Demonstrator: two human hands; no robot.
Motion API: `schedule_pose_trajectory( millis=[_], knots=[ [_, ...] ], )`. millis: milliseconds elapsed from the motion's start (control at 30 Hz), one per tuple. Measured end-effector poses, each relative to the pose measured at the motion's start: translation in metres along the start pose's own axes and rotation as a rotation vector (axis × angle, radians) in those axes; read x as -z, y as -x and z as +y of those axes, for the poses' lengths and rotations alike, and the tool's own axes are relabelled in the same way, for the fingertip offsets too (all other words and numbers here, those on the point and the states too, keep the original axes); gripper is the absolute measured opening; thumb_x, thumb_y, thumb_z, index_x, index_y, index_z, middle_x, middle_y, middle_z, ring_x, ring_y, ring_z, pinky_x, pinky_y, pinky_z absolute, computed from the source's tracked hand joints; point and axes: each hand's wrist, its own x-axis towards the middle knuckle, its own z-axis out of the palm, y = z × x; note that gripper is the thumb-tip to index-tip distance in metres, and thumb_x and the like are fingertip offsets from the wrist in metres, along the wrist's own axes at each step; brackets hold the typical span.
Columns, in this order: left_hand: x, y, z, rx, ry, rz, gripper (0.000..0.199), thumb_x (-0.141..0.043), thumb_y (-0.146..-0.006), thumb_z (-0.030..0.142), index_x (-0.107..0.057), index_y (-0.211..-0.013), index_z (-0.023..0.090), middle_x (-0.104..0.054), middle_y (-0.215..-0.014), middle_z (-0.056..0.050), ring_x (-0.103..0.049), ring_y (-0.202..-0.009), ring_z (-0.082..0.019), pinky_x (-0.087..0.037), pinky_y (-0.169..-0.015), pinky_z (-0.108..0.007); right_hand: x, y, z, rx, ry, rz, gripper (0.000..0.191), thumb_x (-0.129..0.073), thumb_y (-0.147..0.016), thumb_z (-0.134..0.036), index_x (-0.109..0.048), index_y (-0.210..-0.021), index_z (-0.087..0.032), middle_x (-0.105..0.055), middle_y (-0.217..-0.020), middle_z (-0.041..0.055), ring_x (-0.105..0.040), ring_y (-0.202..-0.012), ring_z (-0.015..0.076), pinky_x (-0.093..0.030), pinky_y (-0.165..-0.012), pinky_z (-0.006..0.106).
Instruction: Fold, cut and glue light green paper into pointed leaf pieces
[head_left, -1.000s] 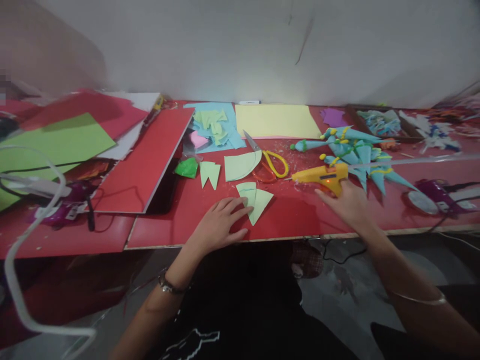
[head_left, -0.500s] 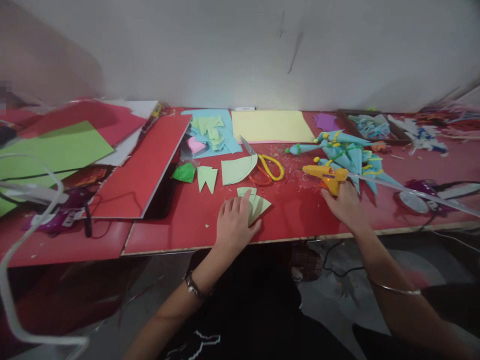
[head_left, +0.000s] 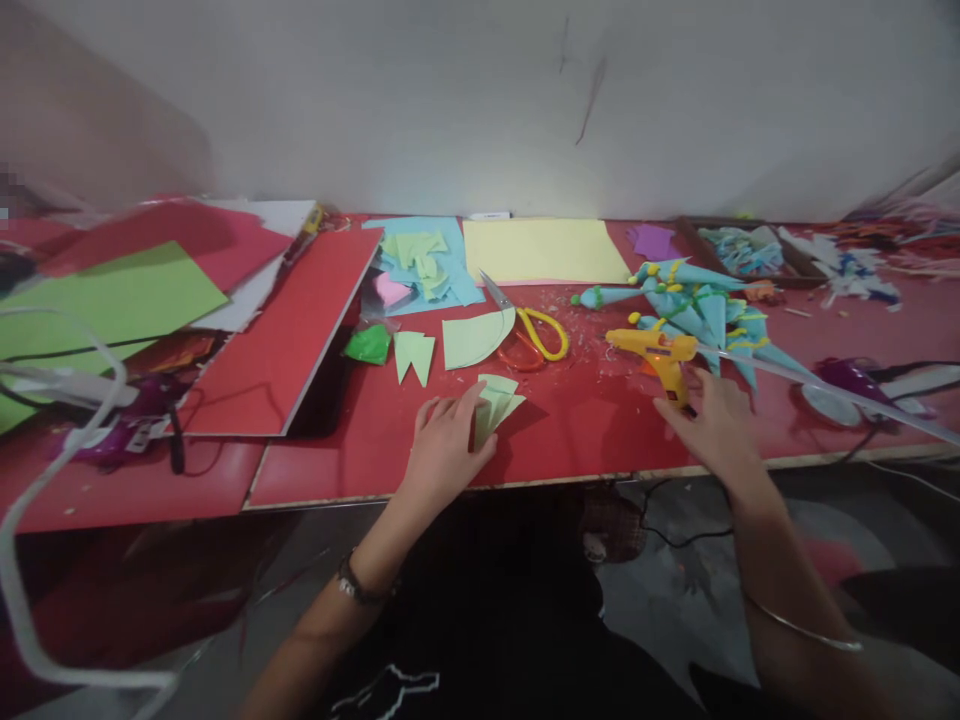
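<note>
Down at the front of the red table (head_left: 585, 435), the left hand (head_left: 448, 440) rests on a folded piece of pale green paper (head_left: 499, 400), index finger along its left side, thumb near the lower edge. Is it pinched or just pressed flat? From here I can't tell. And over on the right, the right hand (head_left: 712, 425) is loose and spread, thumb and fingers either side of the yellow glue gun's (head_left: 652, 345) handle, not closed round it; whether skin meets plastic, I can't make out. The gun points left, a long clear glue stick (head_left: 840, 395) trailing out behind.

Just behind the gun, what a heap: blue paper cones (head_left: 705, 312) trimmed in yellow and green! Between the hands and farther back lie the scissors (head_left: 512, 306), one handle yellow, one orange, right up against a curved green sheet (head_left: 476, 340). Left of that sits a notched green piece (head_left: 415, 356), two points towards us, with a bright green packet (head_left: 368, 345) beside it. By the wall, a pale yellow sheet (head_left: 545, 252) lies flat, and at far left a red board (head_left: 296, 335) leans at a slant.
</note>
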Motion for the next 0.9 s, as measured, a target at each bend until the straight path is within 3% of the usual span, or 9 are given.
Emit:
schedule_pose_trajectory(
  millis=[133, 233, 300, 467, 567, 733, 900],
  knots=[
    [0.0, -0.001, -0.002, 0.029, 0.059, 0.005, 0.058, -0.051, -0.077, 0.024, -0.027, -0.13, 0.021, -0.062, -0.111, -0.005, -0.052, -0.103, -0.023, -0.029, -0.091, -0.043, 0.021, 0.013, -0.014, 0.034, 0.051, -0.073, 0.045, -0.042, -0.075, -0.05, -0.057, -0.097, -0.013, -0.055, -0.097, 0.0163, -0.052, -0.094, 0.0316, -0.042, -0.078, 0.047],
    [-0.001, -0.001, -0.007, 0.017, 0.1, 0.004, 0.063, -0.051, -0.075, 0.019, -0.022, -0.132, 0.022, -0.062, -0.112, -0.006, -0.051, -0.107, -0.022, -0.028, -0.09, -0.044, 0.03, 0.016, -0.035, 0.064, -0.174, -0.235, 0.028, -0.044, -0.078, -0.04, -0.06, -0.087, -0.018, -0.062, -0.082, 0.0077, -0.058, -0.071, 0.0211, -0.046, -0.068, 0.038],
    [0.0, -0.001, -0.011, -0.001, 0.128, -0.01, 0.065, -0.05, -0.076, 0.018, -0.019, -0.132, 0.022, -0.062, -0.112, -0.005, -0.051, -0.108, -0.022, -0.027, -0.09, -0.044, 0.029, 0.013, -0.056, 0.153, -0.328, -0.273, 0.024, -0.045, -0.08, -0.036, -0.059, -0.09, -0.019, -0.062, -0.083, 0.0068, -0.059, -0.071, 0.0192, -0.047, -0.07, 0.036],
    [0.001, 0.0, -0.016, 0.0, 0.143, -0.018, 0.063, -0.048, -0.076, 0.018, -0.02, -0.132, 0.021, -0.063, -0.11, -0.006, -0.052, -0.107, -0.021, -0.028, -0.09, -0.044, 0.002, 0.002, -0.117, 0.382, -0.63, -0.338, 0.04, -0.055, -0.077, -0.036, -0.048, -0.113, -0.021, -0.055, -0.112, 0.0091, -0.052, -0.103, 0.022, -0.043, -0.086, 0.039],
    [-0.001, 0.0, -0.016, 0.022, 0.126, -0.002, 0.063, -0.048, -0.075, 0.018, -0.021, -0.132, 0.02, -0.062, -0.11, -0.007, -0.053, -0.106, -0.022, -0.028, -0.091, -0.044, -0.019, -0.003, -0.144, 0.46, -0.661, -0.393, 0.046, -0.057, -0.076, -0.033, -0.044, -0.118, -0.02, -0.053, -0.116, 0.0096, -0.049, -0.108, 0.022, -0.041, -0.09, 0.039],
    [-0.005, 0.001, -0.017, 0.042, 0.149, 0.054, 0.065, -0.047, -0.075, 0.014, -0.02, -0.133, 0.023, -0.059, -0.116, -0.005, -0.054, -0.105, -0.019, -0.028, -0.092, -0.041, -0.034, -0.004, -0.163, 0.423, -0.531, -0.354, 0.055, -0.06, -0.073, -0.028, -0.039, -0.122, -0.015, -0.057, -0.102, 0.0104, -0.05, -0.097, 0.0252, -0.042, -0.082, 0.041],
    [-0.009, 0.0, -0.019, 0.055, 0.14, 0.083, 0.066, -0.047, -0.074, 0.013, -0.02, -0.134, 0.022, -0.053, -0.122, -0.008, -0.055, -0.1, -0.018, -0.029, -0.093, -0.039, -0.036, 0.001, -0.169, 0.395, -0.444, -0.292, 0.051, -0.056, -0.075, -0.03, -0.039, -0.122, -0.016, -0.057, -0.104, 0.0112, -0.049, -0.096, 0.0276, -0.041, -0.08, 0.042]
  ],
)
